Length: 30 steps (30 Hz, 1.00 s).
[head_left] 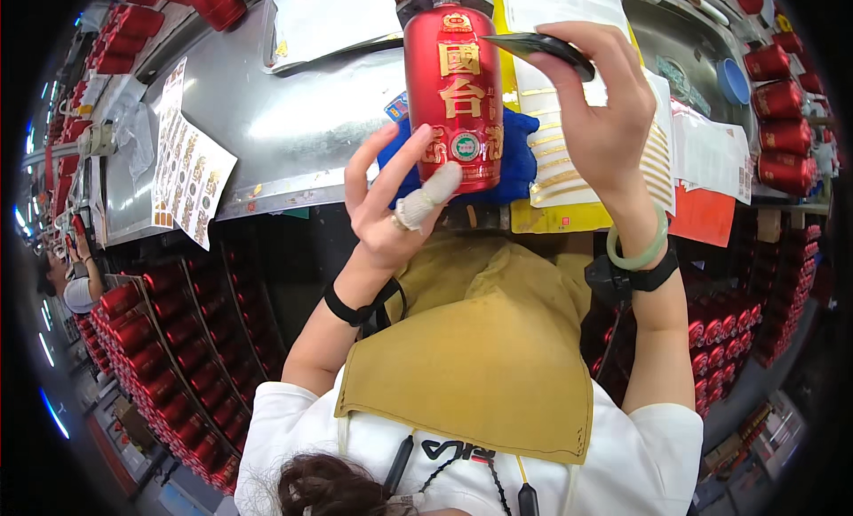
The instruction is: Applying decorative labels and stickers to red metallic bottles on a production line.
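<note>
In the head view, a glossy red bottle [453, 80] with raised gold characters, a round green emblem and a pale neck lies on a blue cloth [522, 152], neck pointing away from the person. The left hand [391, 214] is half open, forefinger and white-covered thumb touching its lower left; the right hand [604, 116] pinches black tweezers [551, 47], tip at the bottle's upper right edge. The tabletop's [284, 134] front edge runs near the base; room lies left, while gold strips [560, 178] crowd the right
</note>
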Tool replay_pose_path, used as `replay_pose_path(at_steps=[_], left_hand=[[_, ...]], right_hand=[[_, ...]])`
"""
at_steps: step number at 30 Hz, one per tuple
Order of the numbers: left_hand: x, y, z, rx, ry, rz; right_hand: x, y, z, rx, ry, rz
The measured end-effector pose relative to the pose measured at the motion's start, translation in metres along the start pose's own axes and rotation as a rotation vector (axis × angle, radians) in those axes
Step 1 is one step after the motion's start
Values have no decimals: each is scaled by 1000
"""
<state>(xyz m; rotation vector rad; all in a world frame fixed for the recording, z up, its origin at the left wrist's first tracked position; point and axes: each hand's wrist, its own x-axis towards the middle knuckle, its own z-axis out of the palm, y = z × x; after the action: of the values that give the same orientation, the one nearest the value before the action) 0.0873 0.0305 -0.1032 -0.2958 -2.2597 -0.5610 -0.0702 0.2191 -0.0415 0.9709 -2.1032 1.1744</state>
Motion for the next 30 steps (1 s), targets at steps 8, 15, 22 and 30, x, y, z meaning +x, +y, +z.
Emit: replay_pose_path(at_steps=[8, 15, 22, 30], left_hand=[[-9, 14, 10, 146, 92, -99], [10, 14, 21, 122, -70, 98], [25, 21, 2, 180, -127, -214], [25, 26, 11, 70, -41, -69]], right_hand=[[-8, -1, -12, 27, 32, 79], [-8, -13, -11, 98, 14, 118], [-16, -12, -20, 79, -5, 141], [-11, -19, -6, 17, -60, -57]])
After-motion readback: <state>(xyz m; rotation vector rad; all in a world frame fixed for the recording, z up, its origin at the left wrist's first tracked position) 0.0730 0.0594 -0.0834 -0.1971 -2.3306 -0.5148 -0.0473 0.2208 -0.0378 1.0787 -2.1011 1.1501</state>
